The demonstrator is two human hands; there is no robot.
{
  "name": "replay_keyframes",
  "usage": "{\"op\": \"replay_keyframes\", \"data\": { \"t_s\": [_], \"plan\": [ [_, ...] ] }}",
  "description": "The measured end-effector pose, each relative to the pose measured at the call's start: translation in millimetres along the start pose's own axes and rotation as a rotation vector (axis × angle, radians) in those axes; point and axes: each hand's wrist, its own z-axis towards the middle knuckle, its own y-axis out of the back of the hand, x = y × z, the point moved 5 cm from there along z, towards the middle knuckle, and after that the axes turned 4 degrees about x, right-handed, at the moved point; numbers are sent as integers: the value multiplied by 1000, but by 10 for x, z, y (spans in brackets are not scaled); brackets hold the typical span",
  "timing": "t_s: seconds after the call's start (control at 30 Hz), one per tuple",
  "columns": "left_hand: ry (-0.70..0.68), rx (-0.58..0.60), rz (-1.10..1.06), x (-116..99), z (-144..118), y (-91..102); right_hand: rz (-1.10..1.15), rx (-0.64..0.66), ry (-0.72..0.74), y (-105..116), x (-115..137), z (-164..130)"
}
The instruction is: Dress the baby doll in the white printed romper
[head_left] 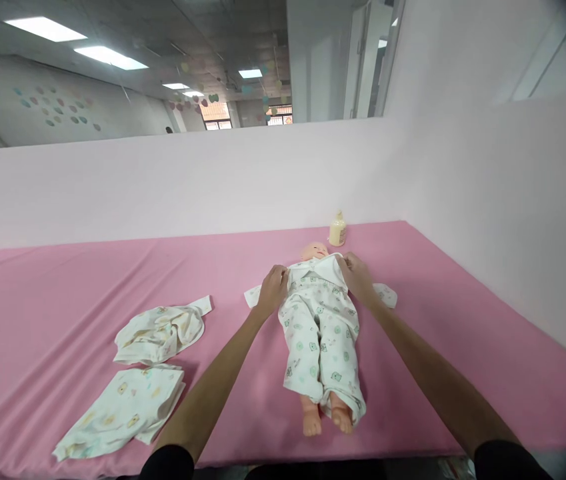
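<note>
Hands on doll's (321, 327) chest: I see left hand (273, 290) and right hand (357, 277) each pinching a shirt (319, 269) edge, apparently spreading it flat. Spare clothes (160, 332) lie left.

The person is wearing a dark, near-black top whose short sleeves are ending above the elbows, one sleeve edge (167, 461) showing at the bottom left of the view and the other (505, 460) at the bottom right. Both forearms are showing bare from those sleeve edges down to the wrists. The left hand (271, 291) and the right hand (357, 277) are bare too, wearing no gloves; no watch, ring or band is showing on either wrist or on the visible fingers.
</note>
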Motion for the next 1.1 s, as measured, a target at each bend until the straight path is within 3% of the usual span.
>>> {"op": "replay_keyframes", "data": {
  "t_s": [0.17,0.33,0.43,0.6,0.73,0.8,0.9,0.97,1.03,1.1],
  "plan": [
    [7,140,84,-32,-240,-66,-114,27,168,106,-7,-348],
    [-68,175,99,-24,-386,-32,-243,168,322,164,-263,-775],
    [-57,198,151,5,-363,-55,-359,205,349,134,-423,-856],
    [-48,159,229,6,-318,-31,-409,166,240,153,-503,-733],
    [-21,15,226,-8,-479,70,-408,-70,234,321,-360,-830],
    [-23,-1,227,-14,-624,64,-425,-116,262,326,-316,-975],
    [68,-7,142,19,-821,28,-436,-112,246,244,-363,-1167],
    [180,-4,39,43,-895,11,-428,-110,157,200,-449,-1218],
    [237,0,-39,12,-902,9,-405,-36,17,162,-538,-1203],
    [199,6,-61,-88,-851,26,-373,93,-106,139,-576,-1160]
  ]
}}
